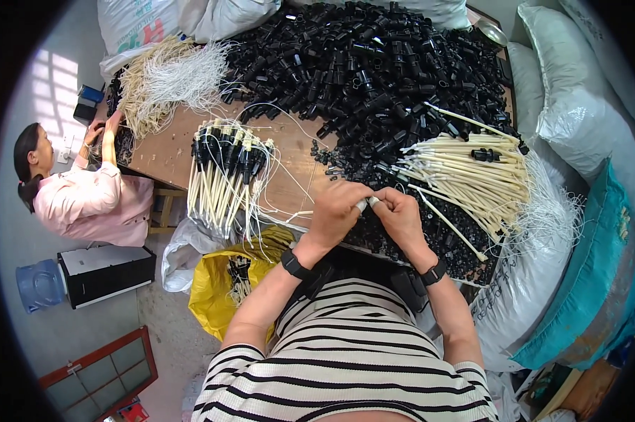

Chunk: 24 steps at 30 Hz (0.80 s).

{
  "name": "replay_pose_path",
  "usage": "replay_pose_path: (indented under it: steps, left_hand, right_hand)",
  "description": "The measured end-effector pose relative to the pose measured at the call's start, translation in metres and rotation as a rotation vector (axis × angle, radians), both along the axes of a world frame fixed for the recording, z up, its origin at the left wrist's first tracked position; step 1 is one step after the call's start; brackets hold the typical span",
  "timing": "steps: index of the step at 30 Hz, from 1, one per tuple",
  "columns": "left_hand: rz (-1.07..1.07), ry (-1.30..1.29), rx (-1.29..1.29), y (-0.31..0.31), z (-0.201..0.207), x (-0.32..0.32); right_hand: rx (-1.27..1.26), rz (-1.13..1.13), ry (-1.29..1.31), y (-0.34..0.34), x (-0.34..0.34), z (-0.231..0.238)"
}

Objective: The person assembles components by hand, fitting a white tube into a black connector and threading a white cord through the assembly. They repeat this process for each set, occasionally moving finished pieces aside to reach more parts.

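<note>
My left hand [337, 211] and my right hand [400, 219] meet over the front edge of the table, fingertips pinched close together. White wrappings show at both thumbs. Whatever they pinch is too small and covered to make out. A thin white cord with a pale stick end [302, 213] runs up to the left hand; I cannot tell if it is gripped. Small black plastic pieces [440, 243] lie spread under and beside the right hand. To its right is a pile of cream-coloured sticks [465, 172] with white cords trailing off the far end.
Left of my hands lies a bundle of cream sticks with black fittings [226, 165]. A large heap of black plastic fittings [373, 63] covers the back. White sacks [578, 84] crowd the right side; a yellow bag [215, 281] stands below. Another person [92, 200] works at the far left.
</note>
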<state>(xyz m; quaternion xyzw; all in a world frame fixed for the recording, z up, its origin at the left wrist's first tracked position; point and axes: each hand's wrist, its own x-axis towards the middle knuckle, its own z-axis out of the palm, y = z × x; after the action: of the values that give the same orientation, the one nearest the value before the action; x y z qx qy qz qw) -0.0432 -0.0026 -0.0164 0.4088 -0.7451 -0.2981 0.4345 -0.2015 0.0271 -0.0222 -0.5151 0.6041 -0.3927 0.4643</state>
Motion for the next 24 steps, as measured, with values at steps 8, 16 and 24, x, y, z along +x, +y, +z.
replay_pose_path:
  steps: [8, 16, 24]
  left_hand:
    - [-0.006, -0.004, -0.087, -0.007, -0.002, 0.007]
    - [0.116, 0.237, 0.697, 0.003, 0.025, -0.008]
    - [0.134, -0.047, 0.279, -0.001, 0.012, -0.002]
  right_hand:
    - [-0.042, -0.002, 0.071, 0.005, -0.002, 0.005]
    - [-0.681, -0.052, 0.670, 0.009, 0.000, 0.000]
    - [-0.707, 0.017, 0.658, 0.011, 0.006, 0.007]
